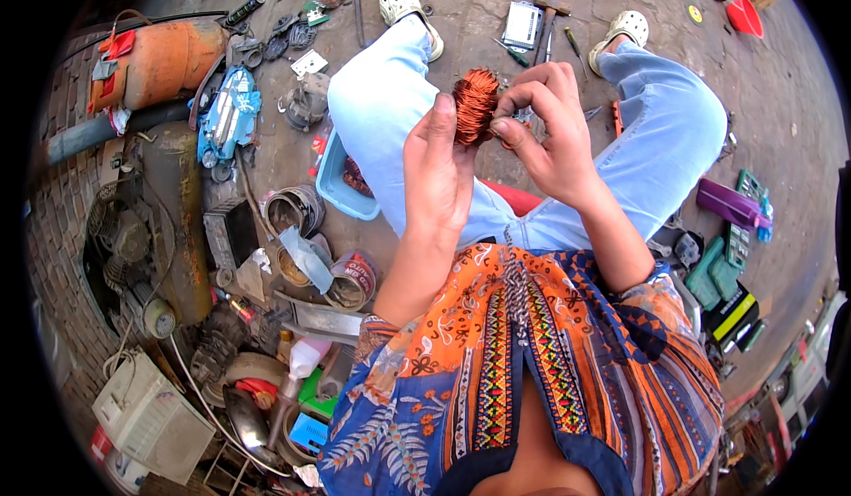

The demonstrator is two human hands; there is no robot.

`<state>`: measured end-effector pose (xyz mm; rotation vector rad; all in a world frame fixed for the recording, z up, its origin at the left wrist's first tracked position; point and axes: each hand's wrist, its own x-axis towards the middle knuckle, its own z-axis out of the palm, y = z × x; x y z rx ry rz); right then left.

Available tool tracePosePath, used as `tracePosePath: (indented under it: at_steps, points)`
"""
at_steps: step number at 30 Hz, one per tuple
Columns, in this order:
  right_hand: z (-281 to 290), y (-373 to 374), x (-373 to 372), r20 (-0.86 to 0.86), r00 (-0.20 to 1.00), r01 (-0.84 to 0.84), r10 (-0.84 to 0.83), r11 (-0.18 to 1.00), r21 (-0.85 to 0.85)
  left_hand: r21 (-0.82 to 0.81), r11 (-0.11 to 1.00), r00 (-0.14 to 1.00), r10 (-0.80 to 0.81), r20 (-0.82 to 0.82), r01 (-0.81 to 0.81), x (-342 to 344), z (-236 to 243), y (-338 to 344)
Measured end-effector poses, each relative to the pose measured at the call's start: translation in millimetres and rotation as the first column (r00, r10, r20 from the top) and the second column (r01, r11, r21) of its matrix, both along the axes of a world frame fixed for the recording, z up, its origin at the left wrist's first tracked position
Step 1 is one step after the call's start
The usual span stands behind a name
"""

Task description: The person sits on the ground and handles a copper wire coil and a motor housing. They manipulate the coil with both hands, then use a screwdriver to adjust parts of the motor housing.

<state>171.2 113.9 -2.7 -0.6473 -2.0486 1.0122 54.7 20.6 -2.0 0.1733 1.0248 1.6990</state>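
Note:
A round coil of copper wire [476, 104] is held up in front of me, over my knees. My left hand [439, 172] grips it from the left side, thumb up along its edge. My right hand [548, 132] pinches its right edge with fingertips bent in. I sit low with both legs in light blue jeans spread out, white clogs on my feet. My patterned orange and blue shirt fills the lower middle of the view.
An orange gas cylinder [164, 63] and an old compressor [151, 230] lie at left, with tins [350, 279], a light blue tray [341, 186] and scrap parts. A hammer [545, 19] and screwdrivers lie ahead on stone paving. Green and purple tools [731, 230] sit at right.

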Motion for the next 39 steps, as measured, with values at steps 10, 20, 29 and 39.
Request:
tracePosePath:
  at_steps: [10, 20, 29, 39]
  points:
    - [-4.0, -2.5, 3.9, -0.053, 0.994, 0.107, -0.100, 0.983, 0.151, 0.083, 0.996, 0.996, 0.026, 0.090, -0.034, 8.2, 13.2, 3.3]
    - [-12.7, -10.6, -8.6, -0.656, 0.753, -0.313, 0.057, 0.907, -0.280, 0.136, 0.975, 0.953, -0.203, 0.226, 0.175, 10.9, 26.6, -6.6]
    - [-5.5, -22.5, -11.7, -0.618, 0.786, -0.349, -0.003, 0.823, -0.448, 0.104, 0.986, 0.975, -0.148, 0.167, 0.132, 10.0, 26.0, -10.7]
    - [-6.9, -23.0, -18.9, -0.514, 0.850, -0.451, 0.117, 0.665, -0.595, 0.092, 0.996, 0.865, -0.037, 0.501, -0.011, 3.7, 10.8, -17.6]
